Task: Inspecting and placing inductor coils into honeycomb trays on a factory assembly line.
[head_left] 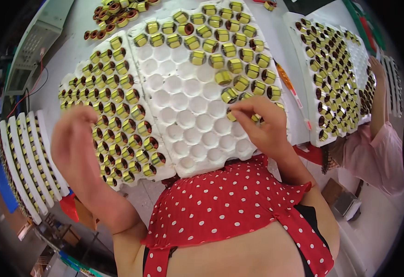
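My right hand (266, 124) is over the right part of the middle white foam tray (165, 85), thumb and forefinger pinched at a yellow-taped ring coil (231, 115). Other coils beside it are partly hidden under the hand. In that tray, coils fill the far and right pockets, while the round pockets at the left and near side are bare. My left hand (75, 131), smeared by motion, is raised over the left foam tray (147, 143). That tray is full of coils showing yellow tape and copper-brown winding. Whether the left fingers hold anything is not visible.
Loose coils (114, 16) are heaped at the far left. An orange-and-white pen-like stick (290, 85) lies right of the middle tray. Another coil-filled tray (336, 83) stands further right, near a co-worker's arm (378, 92). Stacked trays (31, 161) and a grey metal box (33, 51) are at left.
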Demonstrator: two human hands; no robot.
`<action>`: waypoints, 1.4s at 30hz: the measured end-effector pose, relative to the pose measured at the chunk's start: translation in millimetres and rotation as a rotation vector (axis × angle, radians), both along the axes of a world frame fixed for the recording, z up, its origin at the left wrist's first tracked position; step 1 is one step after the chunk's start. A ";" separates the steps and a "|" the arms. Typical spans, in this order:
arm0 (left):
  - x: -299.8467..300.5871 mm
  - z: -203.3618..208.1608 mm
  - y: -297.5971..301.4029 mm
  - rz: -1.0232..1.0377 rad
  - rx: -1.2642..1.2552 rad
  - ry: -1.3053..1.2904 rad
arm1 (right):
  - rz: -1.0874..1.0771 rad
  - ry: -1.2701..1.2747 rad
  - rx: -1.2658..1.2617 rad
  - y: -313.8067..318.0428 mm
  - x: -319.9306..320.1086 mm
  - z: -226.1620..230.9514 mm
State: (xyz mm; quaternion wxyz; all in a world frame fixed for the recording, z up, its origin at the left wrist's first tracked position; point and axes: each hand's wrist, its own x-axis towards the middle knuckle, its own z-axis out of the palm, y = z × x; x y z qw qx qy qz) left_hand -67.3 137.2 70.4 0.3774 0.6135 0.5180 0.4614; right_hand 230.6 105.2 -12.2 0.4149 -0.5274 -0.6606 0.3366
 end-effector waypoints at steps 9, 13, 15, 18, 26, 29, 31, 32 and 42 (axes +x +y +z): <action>116.3 43.3 -60.6 -0.878 -0.100 -1.011 | -0.048 -0.527 0.317 50.3 6.2 -10.5; 120.9 48.0 -63.6 -0.942 -0.153 -1.125 | 0.007 -0.596 0.283 55.8 3.8 -10.1; 121.9 49.6 -65.0 -0.959 -0.172 -1.161 | 0.014 -0.603 0.286 57.2 4.5 -7.6; 121.1 51.3 -65.7 -0.979 -0.189 -1.206 | 0.028 -0.628 0.292 59.3 2.2 -6.9; 121.3 54.0 -73.5 -1.005 -0.210 -1.282 | 0.046 -0.621 0.311 63.8 -1.3 -10.0; 120.1 52.5 -71.2 -1.007 -0.219 -1.299 | 0.052 -0.557 0.309 63.4 4.1 -7.5; 115.5 51.1 -69.0 -0.985 -0.218 -1.303 | 0.056 -0.520 0.277 60.8 5.9 -1.9; 115.2 48.9 -68.2 -0.974 -0.220 -1.301 | 0.060 -0.517 0.276 59.6 6.4 -2.2; 107.0 44.1 -56.8 -0.926 -0.257 -1.325 | 0.174 0.705 -0.501 24.7 -4.7 29.4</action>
